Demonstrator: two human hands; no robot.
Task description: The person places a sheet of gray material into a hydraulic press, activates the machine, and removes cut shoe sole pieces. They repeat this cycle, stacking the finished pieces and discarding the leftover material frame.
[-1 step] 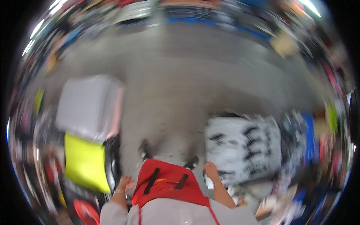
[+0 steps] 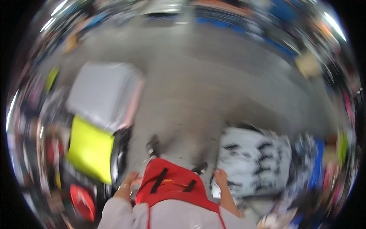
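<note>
Whole view motion-blurred; both hands' [image 2: 127, 183] grip unclear, rim clutter unreadable.

I count two hands of mine, my left hand [image 2: 127, 182] and my right hand [image 2: 220, 177]. One red cloth [image 2: 169, 183] lies between them. I see one yellow sheet [image 2: 89, 149], one grey box [image 2: 103, 93], one white bundle with black marks [image 2: 253, 160] and one round red thing [image 2: 82, 202]. The rest is too blurred to count.

Grey floor [image 2: 198, 95], white patterned bundle [image 2: 255, 160] on it (blurred), yellow sheet [image 2: 89, 149]
</note>
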